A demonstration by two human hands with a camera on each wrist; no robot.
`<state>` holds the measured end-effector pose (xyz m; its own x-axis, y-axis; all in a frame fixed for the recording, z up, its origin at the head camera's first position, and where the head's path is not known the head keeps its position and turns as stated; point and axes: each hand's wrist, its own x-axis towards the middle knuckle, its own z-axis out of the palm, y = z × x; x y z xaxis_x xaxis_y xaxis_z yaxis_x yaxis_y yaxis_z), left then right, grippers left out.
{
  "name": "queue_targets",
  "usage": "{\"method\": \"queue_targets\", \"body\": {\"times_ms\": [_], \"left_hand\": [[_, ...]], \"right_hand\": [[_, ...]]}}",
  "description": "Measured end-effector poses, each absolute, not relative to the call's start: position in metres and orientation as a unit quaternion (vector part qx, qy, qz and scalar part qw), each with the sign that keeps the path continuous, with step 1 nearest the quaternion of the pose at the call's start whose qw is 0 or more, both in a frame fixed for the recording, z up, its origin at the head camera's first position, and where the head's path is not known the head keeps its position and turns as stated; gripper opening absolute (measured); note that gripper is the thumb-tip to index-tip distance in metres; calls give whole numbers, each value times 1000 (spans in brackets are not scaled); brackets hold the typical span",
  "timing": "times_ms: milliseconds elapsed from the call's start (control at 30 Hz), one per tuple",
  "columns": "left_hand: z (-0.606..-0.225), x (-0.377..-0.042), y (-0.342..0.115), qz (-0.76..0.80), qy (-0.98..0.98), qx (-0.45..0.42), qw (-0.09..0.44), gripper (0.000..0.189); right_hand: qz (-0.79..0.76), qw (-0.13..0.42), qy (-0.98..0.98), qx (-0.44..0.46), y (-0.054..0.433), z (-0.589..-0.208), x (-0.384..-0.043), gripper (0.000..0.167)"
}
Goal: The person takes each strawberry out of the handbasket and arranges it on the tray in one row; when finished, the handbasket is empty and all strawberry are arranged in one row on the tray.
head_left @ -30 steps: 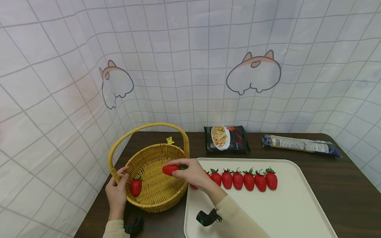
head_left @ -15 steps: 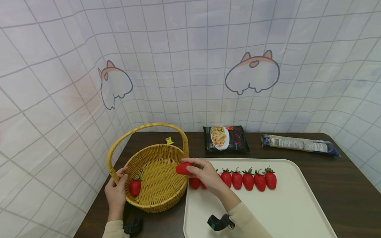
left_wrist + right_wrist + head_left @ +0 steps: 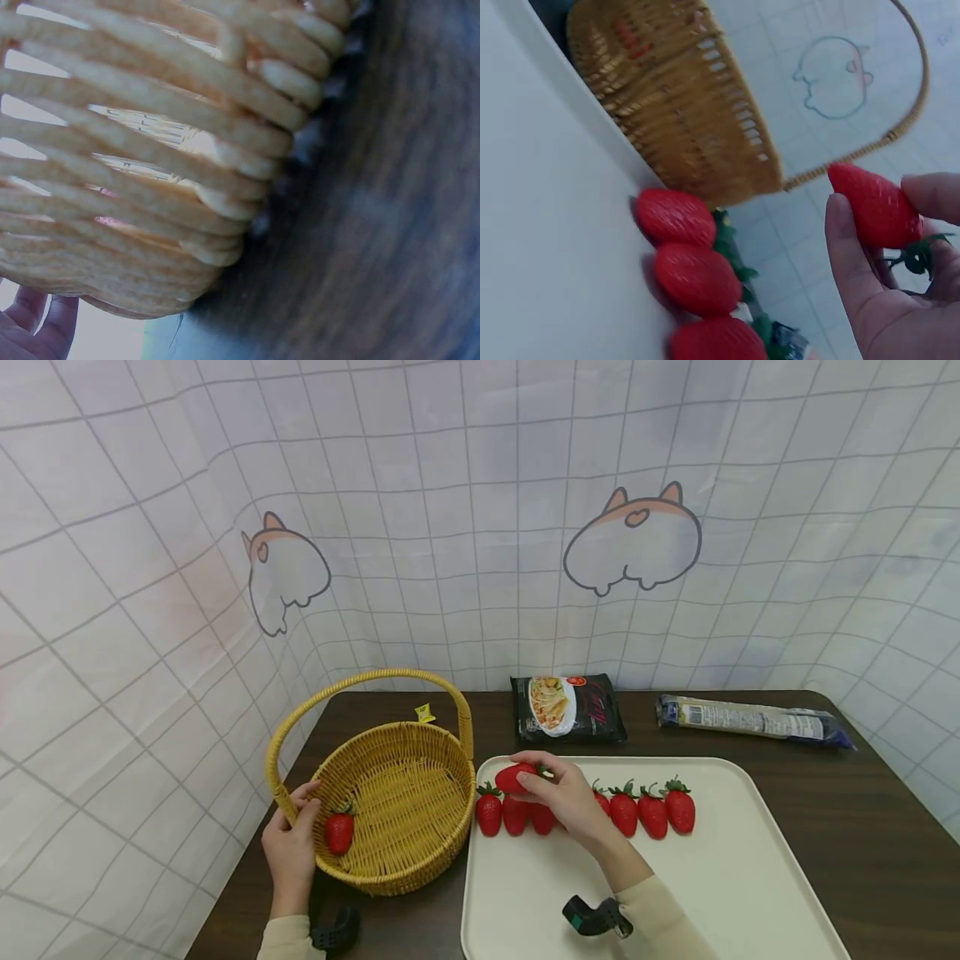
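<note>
My right hand [image 3: 564,793] pinches a red strawberry [image 3: 876,208] by its sides, green leaves toward the palm, above the row on the cream tray [image 3: 720,893]. Below and beside it lie several strawberries [image 3: 489,814] in a line, some hidden behind the hand and wrist. At the left, my left hand [image 3: 291,839] grips the yellow wicker basket [image 3: 405,881] at its rim, by the foot of the tall handle [image 3: 375,677]. One strawberry [image 3: 339,833] lies inside the basket against its left wall. The left wrist view is mostly woven basket side, with fingertips [image 3: 56,322] at the corner.
Behind the tray lie a black food packet [image 3: 570,708] and a long, narrow plastic packet [image 3: 753,720]. A small yellow wrapper [image 3: 424,713] sits behind the basket. A white checked curtain [image 3: 465,568] closes off the back and sides of the dark table [image 3: 885,827].
My right hand has carried the strawberry from over the basket to the right, above the tray. The left hand has kept its hold on the basket.
</note>
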<state>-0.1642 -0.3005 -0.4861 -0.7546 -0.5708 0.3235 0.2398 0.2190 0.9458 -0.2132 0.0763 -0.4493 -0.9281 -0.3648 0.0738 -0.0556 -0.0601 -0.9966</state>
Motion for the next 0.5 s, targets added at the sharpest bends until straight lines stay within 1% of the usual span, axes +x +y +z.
{"method": "queue_targets", "body": {"times_ms": [233,500], "left_hand": [[-487,-164,-301,-620,-702,107,334,19],[-486,-164,-301,-617,-705,114,332,20]], "right_hand": [[-724,64,678,-107,111,-441,-222,40],[-726,42,681,-87,142,-438,-230,38]]}}
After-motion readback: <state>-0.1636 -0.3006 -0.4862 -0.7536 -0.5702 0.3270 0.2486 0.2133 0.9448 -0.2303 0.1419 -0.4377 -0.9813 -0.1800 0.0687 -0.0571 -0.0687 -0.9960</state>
